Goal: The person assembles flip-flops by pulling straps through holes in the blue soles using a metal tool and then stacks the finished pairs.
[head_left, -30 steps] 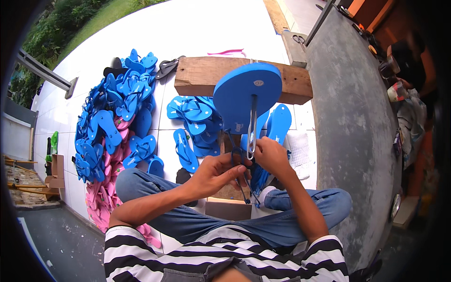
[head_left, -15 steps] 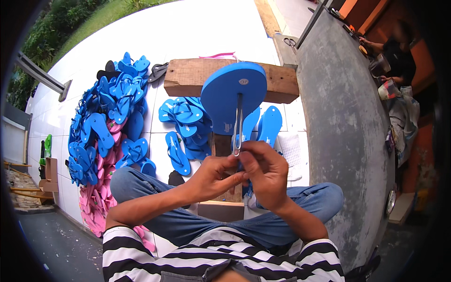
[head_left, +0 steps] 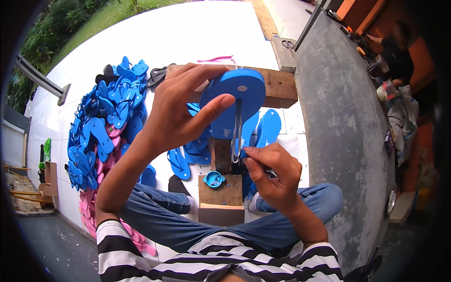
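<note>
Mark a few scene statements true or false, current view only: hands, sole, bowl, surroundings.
1. The left hand is at the blue sole's left side. True.
2. The right hand is at the metal loop's upper end. False: it is by the lower end.
3. The scissors appear higher than the wooden beam. True.
4. The small bowl is pink. False: it is blue.
5. Pink sandals lie at the picture's left. True.

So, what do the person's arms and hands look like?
Black-and-white striped sleeves reach about to the elbows. Below them the forearms are bare. The left hand and right hand wear no gloves, and no watch or bracelet shows at either wrist.
</note>
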The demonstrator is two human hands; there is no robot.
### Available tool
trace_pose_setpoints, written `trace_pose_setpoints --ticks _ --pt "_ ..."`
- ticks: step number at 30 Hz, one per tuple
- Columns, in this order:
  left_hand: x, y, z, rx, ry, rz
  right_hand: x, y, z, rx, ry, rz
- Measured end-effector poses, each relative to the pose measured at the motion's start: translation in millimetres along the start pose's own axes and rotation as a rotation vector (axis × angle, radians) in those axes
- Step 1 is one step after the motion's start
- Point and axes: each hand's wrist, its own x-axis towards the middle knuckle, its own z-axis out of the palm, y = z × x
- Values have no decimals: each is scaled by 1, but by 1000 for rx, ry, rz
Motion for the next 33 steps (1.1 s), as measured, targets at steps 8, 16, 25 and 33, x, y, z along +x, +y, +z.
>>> trace_pose_setpoints --ticks 8,16,25,33 --pt "0 2 -5 -144 -88 -112 0 -1 6 -165 22 -161" --pt "-5 5 0 -117 -24 -122 3 -3 3 -184 -20 -234" --pt "-7 5 -1 -130 -41 -154 4 4 2 -132 -45 -215" --pt "-10 5 4 -39 -12 -110 20 -10 -10 -593 -157 -203"
